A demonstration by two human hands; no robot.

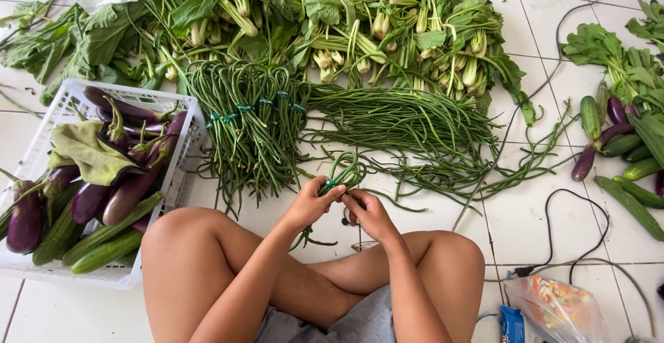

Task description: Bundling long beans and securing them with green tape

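In the head view, a small folded bundle of long beans [344, 172] was gripped between both hands above the tiled floor [415, 232]. The left hand [309, 202] was clenched around the bundle's base, where a green tie [329, 184] was seen. The right hand [369, 213] was pinched closed at the same spot, touching the tie.

Judged by the layout, part of the bundling was done: several tied bundles [250, 125] lay just beyond the left hand, each ringed with a green band. A large loose heap of long beans [408, 128] beyond the right hand remained untied.

A clear plastic bag [557, 308] with orange and yellow contents, and a small blue packet [512, 326] touching it, were seen near the right knee, well behind the right hand.
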